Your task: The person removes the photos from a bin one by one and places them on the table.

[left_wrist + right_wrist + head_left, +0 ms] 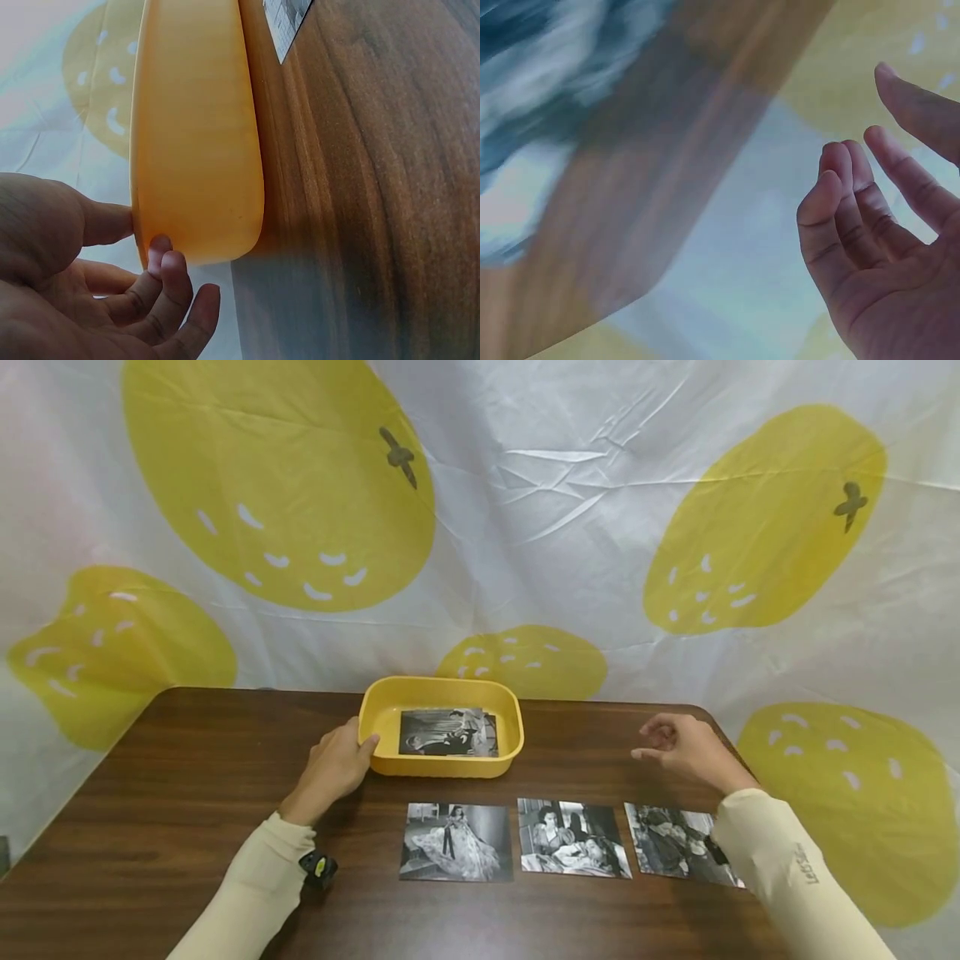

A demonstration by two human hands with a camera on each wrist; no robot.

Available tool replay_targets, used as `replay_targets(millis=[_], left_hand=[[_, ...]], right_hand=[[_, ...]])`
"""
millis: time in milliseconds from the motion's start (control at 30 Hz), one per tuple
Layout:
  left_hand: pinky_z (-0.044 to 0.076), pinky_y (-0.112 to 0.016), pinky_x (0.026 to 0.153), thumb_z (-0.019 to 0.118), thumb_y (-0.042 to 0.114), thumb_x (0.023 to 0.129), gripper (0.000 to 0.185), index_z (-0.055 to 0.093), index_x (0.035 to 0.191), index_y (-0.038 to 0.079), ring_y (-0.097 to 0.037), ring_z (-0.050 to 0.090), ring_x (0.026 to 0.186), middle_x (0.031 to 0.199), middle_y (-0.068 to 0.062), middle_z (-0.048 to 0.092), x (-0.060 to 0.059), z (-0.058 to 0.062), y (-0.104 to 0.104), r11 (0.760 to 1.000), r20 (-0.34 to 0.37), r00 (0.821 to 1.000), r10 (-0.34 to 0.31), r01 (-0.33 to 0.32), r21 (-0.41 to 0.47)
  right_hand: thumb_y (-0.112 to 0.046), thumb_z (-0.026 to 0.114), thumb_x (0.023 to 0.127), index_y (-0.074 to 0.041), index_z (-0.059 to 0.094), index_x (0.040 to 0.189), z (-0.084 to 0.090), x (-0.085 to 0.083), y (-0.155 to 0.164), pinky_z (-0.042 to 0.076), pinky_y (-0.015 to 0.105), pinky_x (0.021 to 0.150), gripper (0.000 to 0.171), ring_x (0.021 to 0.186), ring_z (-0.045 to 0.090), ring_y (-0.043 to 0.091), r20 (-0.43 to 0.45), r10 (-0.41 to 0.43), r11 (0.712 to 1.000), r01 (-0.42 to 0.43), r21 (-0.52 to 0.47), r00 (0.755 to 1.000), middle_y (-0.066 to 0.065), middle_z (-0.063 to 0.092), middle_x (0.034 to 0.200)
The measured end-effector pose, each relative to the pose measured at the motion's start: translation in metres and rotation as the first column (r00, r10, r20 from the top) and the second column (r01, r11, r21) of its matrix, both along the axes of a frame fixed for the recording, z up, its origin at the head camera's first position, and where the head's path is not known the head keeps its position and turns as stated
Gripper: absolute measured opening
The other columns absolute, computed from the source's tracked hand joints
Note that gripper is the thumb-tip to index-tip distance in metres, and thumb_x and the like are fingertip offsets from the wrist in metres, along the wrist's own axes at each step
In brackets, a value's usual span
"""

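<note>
Brown counter (187, 793): left hand (333, 768) grips tray (442, 764) at frame centre; right hand (686, 747), loosely curled, hovers right

Four photos (455, 842), one yellow tray (390, 760), two hands (333, 768).

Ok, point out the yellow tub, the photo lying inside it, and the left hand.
yellow tub (438, 767), head view, front outer wall.
photo in the tub (448, 732), head view, middle of the print.
left hand (335, 766), head view, back of the hand, thumb on the tub's rim.
</note>
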State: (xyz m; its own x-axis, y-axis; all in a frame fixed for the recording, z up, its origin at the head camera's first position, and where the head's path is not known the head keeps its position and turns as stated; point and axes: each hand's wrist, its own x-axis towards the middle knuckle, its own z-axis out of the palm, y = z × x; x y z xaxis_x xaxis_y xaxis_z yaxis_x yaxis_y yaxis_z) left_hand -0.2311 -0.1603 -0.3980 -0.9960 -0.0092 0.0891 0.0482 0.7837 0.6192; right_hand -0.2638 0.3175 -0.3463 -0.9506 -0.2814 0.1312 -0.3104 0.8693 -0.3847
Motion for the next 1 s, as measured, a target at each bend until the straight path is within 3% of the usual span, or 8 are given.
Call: replay_targets(millis=[267,567,800,1000], left_hand=[[0.046,-0.049,0.078,0.052,0.02,0.106,0.035,0.053,0.126,-0.009,-0.03,0.056,0.086,0.093,-0.015,0.059,0.003,0.002,0.0,1.0,0.011,1.0,0.005,-0.005,0.003],[0.048,-0.052,0.083,0.054,0.018,0.106,0.035,0.053,0.128,-0.008,-0.031,0.058,0.091,0.1,-0.017,0.063,0.004,0.001,0.003,1.0,-0.005,1.0,0.006,-0.006,0.008],[0.048,-0.054,0.083,0.054,0.018,0.105,0.032,0.055,0.125,-0.008,-0.032,0.06,0.092,0.097,-0.017,0.063,0.007,0.003,0.002,1.0,-0.018,1.0,-0.004,0.004,0.005],[0.048,-0.055,0.082,0.054,0.017,0.105,0.032,0.055,0.124,-0.008,-0.033,0.061,0.092,0.096,-0.017,0.063,0.01,0.004,0.002,1.0,-0.03,0.999,-0.012,0.012,-0.003]], right_hand=[[-0.018,0.081,0.088,0.002,0.071,0.107,0.009,-0.032,-0.091,0.051,0.048,0.08,0.029,0.087,0.064,0.029,-0.005,0.11,0.99,-0.11,-0.087,0.994,0.015,0.071,0.097],[-0.016,0.081,0.087,0.004,0.07,0.108,0.007,-0.047,-0.17,0.052,0.044,0.083,0.031,0.091,0.065,0.031,0.008,0.207,0.978,-0.206,-0.042,0.978,0.016,0.07,0.097],[-0.02,0.081,0.089,0.003,0.067,0.117,-0.011,-0.057,-0.207,0.05,0.045,0.092,0.039,0.107,0.062,0.032,0.126,0.234,0.971,-0.238,0.019,0.964,0.02,0.067,0.115],[-0.022,0.081,0.089,0.003,0.066,0.127,-0.027,-0.061,-0.23,0.045,0.043,0.103,0.048,0.121,0.06,0.033,0.192,0.233,0.955,-0.262,0.138,0.953,0.017,0.066,0.127]])
